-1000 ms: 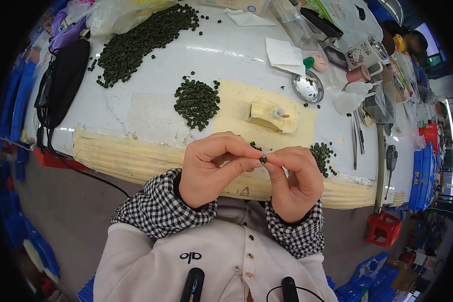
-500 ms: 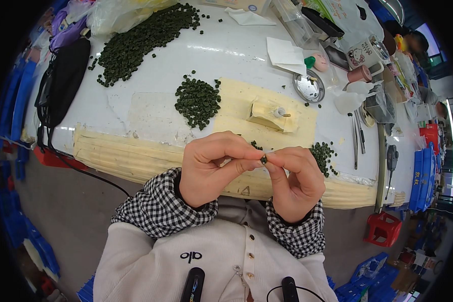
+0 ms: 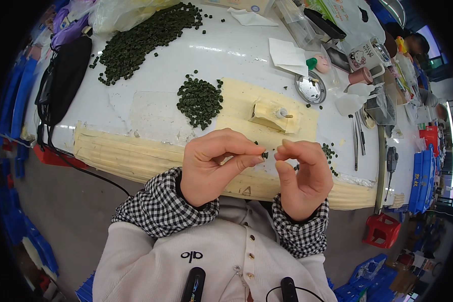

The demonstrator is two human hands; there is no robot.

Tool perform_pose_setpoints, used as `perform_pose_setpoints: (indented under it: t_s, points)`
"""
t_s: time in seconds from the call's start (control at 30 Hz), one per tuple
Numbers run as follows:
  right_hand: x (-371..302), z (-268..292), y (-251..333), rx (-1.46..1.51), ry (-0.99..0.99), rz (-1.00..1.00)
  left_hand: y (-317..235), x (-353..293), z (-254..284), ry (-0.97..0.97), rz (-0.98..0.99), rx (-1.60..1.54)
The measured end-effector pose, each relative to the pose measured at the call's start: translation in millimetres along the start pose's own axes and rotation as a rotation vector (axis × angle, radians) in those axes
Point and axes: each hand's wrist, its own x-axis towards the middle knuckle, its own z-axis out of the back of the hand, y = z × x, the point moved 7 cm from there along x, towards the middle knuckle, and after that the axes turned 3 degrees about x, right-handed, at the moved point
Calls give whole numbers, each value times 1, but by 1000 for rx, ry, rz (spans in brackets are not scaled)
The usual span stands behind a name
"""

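Hands (image 3: 259, 166) pinch small green ring (image 3: 265, 155) above green piles (image 3: 200, 100).

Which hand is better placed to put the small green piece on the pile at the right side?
Probably the right hand. The green piece sits between the fingertips of both hands, but the small right pile lies just beside the right hand, while the left hand would have to cross over.
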Motion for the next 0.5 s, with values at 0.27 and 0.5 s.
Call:
perform_pose_setpoints:
  t_s: [0.27,0.5]
  points:
    - [37,14,-7,-477,57,21,-1,2,2,-16,8,26]
    - [40,12,-13,-437,-11,43,0,2,1,-34,21,0]
